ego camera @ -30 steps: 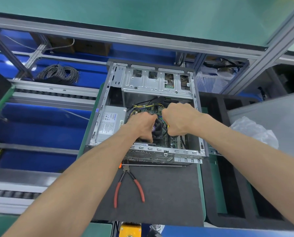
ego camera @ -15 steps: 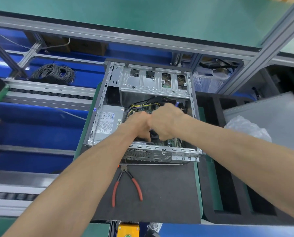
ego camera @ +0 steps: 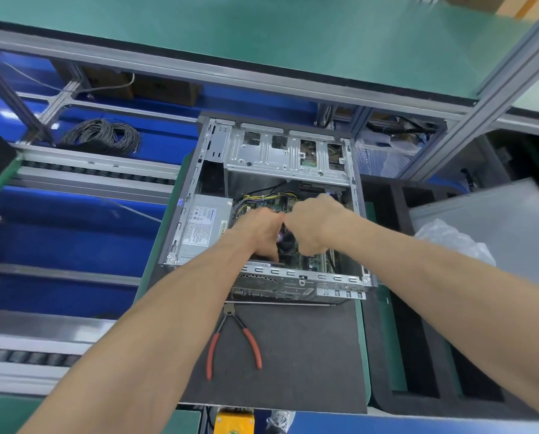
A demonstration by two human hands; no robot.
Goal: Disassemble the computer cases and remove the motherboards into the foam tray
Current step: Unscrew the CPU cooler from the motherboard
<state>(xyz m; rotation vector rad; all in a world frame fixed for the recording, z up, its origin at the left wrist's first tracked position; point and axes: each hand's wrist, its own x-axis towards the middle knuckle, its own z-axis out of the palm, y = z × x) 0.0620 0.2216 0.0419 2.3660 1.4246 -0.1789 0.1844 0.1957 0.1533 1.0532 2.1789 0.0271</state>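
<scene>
**Bare hands deep in an open steel case**

Steel walls frame both hands, which are sunk side by side into the computer case (ego camera: pixel 271 214). The left hand (ego camera: pixel 257 236) has its fingers curled down over the dark round cooler fan (ego camera: pixel 285 242), thumb against the near edge; it seems to grip the fan, though the fingertips are hidden. The right hand (ego camera: pixel 313 225) is a closed fist just beside it, knuckles touching the left; what it holds, if anything, cannot be told.

Under them the green motherboard (ego camera: pixel 305 263) lies flat on the floor of the case, still inside. Yellow and black wires (ego camera: pixel 262 197) loop over its far edge. A grey power supply (ego camera: pixel 204 228) with a printed label fills the left compartment, and a stamped, perforated metal drive cage (ego camera: pixel 285 156) spans the far end.

The case sits open side up on a dark, matt mat (ego camera: pixel 309 355). Red-handled pliers (ego camera: pixel 233 339) lie on the mat just in front of it, handles spread. To the right, a black foam tray (ego camera: pixel 384 355) with deep rectangular pockets borders the mat. Crumpled clear plastic (ego camera: pixel 453 239) rests on a grey sheet beyond it. A coil of grey cable (ego camera: pixel 102 136) lies on the blue shelf at the far left.
</scene>
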